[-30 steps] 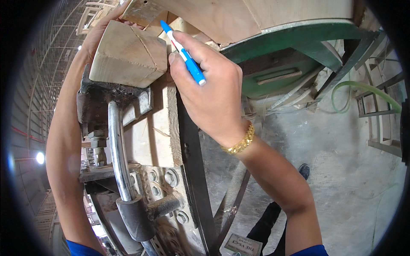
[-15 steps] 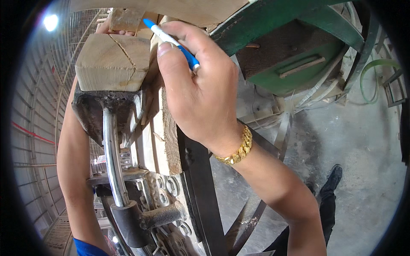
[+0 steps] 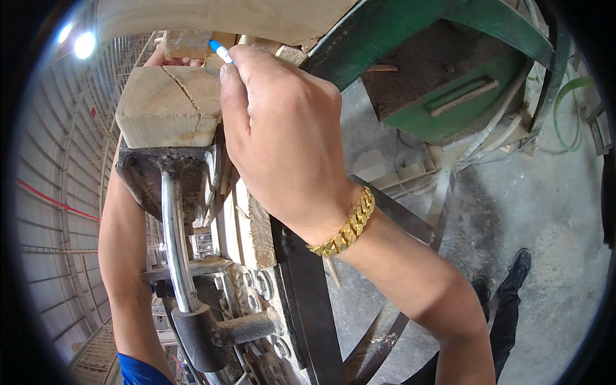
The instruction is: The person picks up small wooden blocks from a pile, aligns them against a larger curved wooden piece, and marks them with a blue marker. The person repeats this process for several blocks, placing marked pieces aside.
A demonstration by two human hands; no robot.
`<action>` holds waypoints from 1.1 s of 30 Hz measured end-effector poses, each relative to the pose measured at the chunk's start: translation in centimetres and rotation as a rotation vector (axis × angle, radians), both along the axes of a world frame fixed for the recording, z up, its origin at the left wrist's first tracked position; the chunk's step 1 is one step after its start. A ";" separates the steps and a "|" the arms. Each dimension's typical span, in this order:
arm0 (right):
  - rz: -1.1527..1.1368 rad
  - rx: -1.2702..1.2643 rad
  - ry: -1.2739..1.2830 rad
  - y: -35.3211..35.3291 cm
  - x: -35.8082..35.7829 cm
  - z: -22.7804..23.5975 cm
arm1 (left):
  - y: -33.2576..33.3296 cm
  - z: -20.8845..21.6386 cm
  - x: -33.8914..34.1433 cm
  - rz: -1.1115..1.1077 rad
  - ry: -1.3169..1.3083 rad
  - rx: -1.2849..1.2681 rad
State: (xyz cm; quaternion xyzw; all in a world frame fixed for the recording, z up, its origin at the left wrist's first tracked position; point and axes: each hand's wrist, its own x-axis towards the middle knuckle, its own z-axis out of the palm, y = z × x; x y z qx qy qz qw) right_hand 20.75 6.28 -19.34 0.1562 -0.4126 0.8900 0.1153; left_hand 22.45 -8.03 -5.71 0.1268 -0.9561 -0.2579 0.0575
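Note:
A marker pen (image 3: 221, 51) with a blue tip and white barrel is pinched in my right hand (image 3: 289, 135). Its tip points up and left, near the side of a small wooden block (image 3: 185, 43). My left hand (image 3: 183, 62) reaches up behind the machine, closed with its fingertips curled along the near edge of that block; most of the hand is hidden. Between me and the left hand sits a thick wood block (image 3: 168, 106) with a diagonal crack, on a dark metal bracket (image 3: 167, 170).
A chrome rod (image 3: 172, 237) runs down from the bracket to bolted metal parts. An upright board (image 3: 247, 224) stands beside them. Pale wood (image 3: 224, 18) spans the top. To the right are a green metal frame (image 3: 385, 32) and a green bin (image 3: 443, 112) above the concrete floor.
My right hand has turned and shifted slightly left, so more of the marker pen is hidden behind the fingers. Its tip is nearer the small wooden block. The whole view has shifted a little.

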 end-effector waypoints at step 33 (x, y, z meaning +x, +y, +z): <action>-0.024 -0.028 0.033 0.1 0.0 -0.4 | -0.4 0.4 -0.1 0.050 0.075 0.125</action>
